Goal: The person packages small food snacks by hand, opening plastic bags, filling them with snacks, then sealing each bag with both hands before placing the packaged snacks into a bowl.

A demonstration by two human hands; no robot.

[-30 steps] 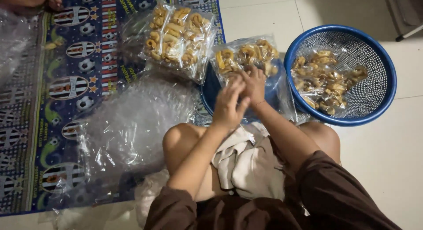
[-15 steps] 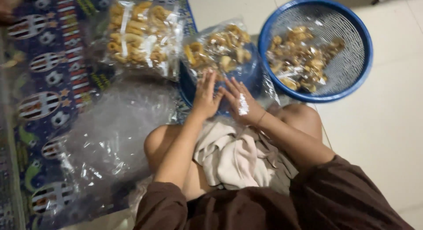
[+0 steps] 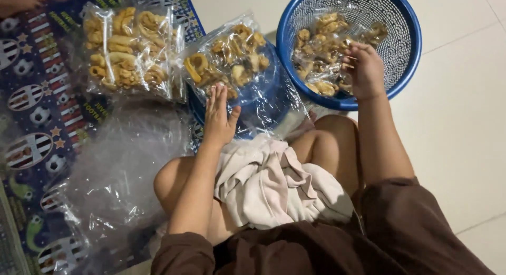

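Observation:
My left hand (image 3: 219,117) lies flat, fingers apart, on the near edge of a clear bag of fried snacks (image 3: 232,61) that rests on a blue round lid or dish (image 3: 263,104). My right hand (image 3: 363,69) reaches into a blue perforated basket (image 3: 406,43). Its fingers are curled over small clear packets of snacks (image 3: 321,59) inside; whether it grips one I cannot tell. A larger clear bag of yellow fried snacks (image 3: 126,48) lies on the mat to the left.
A patterned mat (image 3: 37,122) covers the floor on the left, with a heap of empty clear plastic bags (image 3: 121,169) on it. A beige cloth (image 3: 269,185) lies across my lap. White floor tiles (image 3: 464,138) are on the right.
My right hand left the snack bag in front of me and moved right into the blue basket. My left hand stayed on the bag. The view shifted closer.

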